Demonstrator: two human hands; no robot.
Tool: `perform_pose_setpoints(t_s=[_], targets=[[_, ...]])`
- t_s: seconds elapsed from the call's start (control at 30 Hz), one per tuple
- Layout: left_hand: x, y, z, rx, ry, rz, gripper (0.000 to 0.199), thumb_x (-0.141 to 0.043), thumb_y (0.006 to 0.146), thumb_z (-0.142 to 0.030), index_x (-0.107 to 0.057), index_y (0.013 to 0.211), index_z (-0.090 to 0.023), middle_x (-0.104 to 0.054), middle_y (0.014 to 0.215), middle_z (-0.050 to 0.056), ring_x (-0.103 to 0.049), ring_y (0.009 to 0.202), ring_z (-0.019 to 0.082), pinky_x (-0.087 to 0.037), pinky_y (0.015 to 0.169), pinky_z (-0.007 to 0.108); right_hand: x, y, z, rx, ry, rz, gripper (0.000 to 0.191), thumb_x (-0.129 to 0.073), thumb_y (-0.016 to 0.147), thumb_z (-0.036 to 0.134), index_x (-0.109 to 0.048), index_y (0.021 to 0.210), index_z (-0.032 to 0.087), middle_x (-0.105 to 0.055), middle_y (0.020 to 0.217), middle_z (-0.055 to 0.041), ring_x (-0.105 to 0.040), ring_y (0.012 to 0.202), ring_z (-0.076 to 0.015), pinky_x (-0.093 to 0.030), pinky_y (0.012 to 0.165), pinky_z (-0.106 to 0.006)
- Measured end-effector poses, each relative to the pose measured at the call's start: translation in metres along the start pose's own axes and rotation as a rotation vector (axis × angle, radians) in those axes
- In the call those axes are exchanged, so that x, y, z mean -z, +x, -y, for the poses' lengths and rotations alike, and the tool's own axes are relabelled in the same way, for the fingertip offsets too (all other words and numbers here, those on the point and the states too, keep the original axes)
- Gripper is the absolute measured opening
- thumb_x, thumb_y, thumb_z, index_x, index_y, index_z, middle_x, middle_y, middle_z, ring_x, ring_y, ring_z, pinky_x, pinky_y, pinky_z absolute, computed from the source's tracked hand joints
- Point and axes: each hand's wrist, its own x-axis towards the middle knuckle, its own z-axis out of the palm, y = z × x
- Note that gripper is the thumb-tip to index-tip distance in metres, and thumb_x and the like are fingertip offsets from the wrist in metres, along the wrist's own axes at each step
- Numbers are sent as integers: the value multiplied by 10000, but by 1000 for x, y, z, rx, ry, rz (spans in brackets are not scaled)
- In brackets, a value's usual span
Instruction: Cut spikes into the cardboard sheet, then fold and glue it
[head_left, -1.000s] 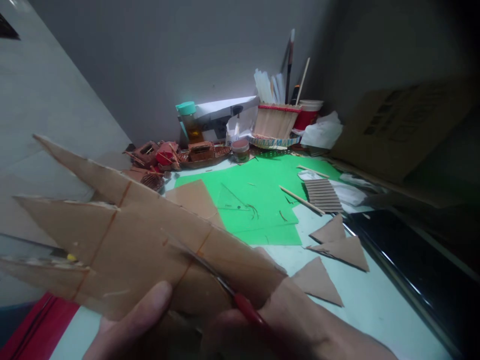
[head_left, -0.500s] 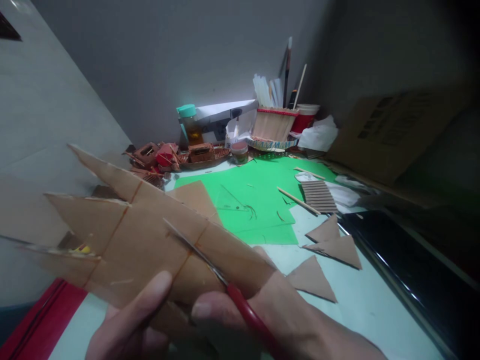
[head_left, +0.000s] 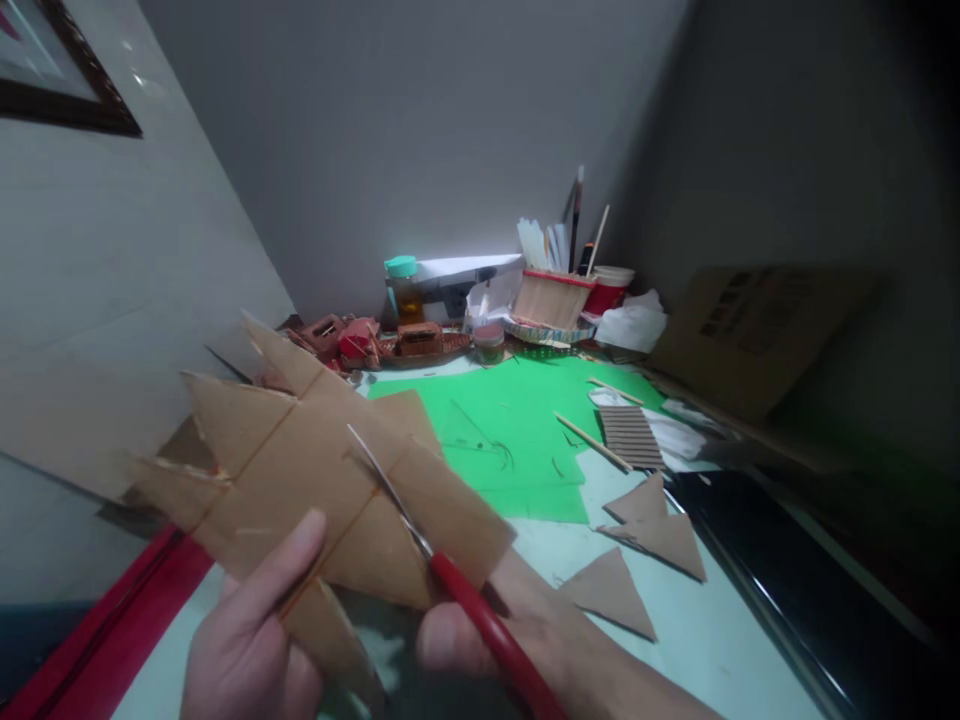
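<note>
A brown cardboard piece (head_left: 300, 460) with pointed flaps and drawn lines is raised over the table at a tilt. My left hand (head_left: 259, 620) grips its lower edge, thumb on top and fingers beneath. My right hand (head_left: 517, 630) is closed round the red handle of the scissors (head_left: 480, 620). One metal blade lies over the cardboard's face, pointing up and left; the other blade is hidden, apparently underneath. Part of the right hand is hidden behind the cardboard and handle. Cut cardboard triangles (head_left: 611, 595) lie on the table to the right.
Green paper (head_left: 510, 450) covers the table's middle. Wooden sticks (head_left: 592, 442) and corrugated card (head_left: 631, 437) lie right of it, near a shiny black object (head_left: 787, 580). Brown models (head_left: 420, 342), a teal-capped bottle (head_left: 405, 290) and a stick-filled holder (head_left: 555, 298) stand along the back.
The view has tilted up, so the background sits lower. The cardboard appears slightly smaller and shifted right. The scissors still lie across it, and both hands keep their holds.
</note>
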Motion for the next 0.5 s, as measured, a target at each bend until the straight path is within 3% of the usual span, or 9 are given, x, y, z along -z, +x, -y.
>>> perform_pose_setpoints(t_s=[0.07, 0.2, 0.37, 0.5], targets=[[-6, 0, 0, -54, -22, -18, 443, -524, 884, 7, -673, 1231, -224, -826, 868, 1, -781, 864, 215, -642, 772, 258, -4, 4, 9, 88, 4, 39, 504, -694, 856, 351, -600, 1343, 259, -706, 1209, -30, -517, 1310, -239, -373, 1104, -394], [-16, -2, 1, -78, -52, 26, 423, -552, 870, 15, -677, 1209, -205, -828, 886, -7, -785, 801, 198, -643, 753, 244, -8, 8, 28, 163, -73, 68, 522, -704, 846, 455, -612, 1322, 262, -674, 1265, -43, -486, 1333, -251, -236, 1177, -411], [-26, -6, -3, -99, -92, 81, 392, -570, 862, 3, -669, 1197, -173, -825, 820, 3, -787, 781, 226, -650, 782, 306, -5, 9, 24, 230, -88, 81, 539, -734, 827, 470, -624, 1316, 271, -660, 1274, -40, -493, 1323, -260, -324, 1133, -396], [-35, -9, -10, -113, -93, 159, 391, -564, 866, -14, -659, 1214, -167, -827, 875, 21, -787, 788, 246, -653, 784, 340, -4, 12, 18, 342, -70, 82, 549, -750, 819, 452, -620, 1322, 275, -705, 1188, -33, -525, 1287, -255, -357, 1110, -387]])
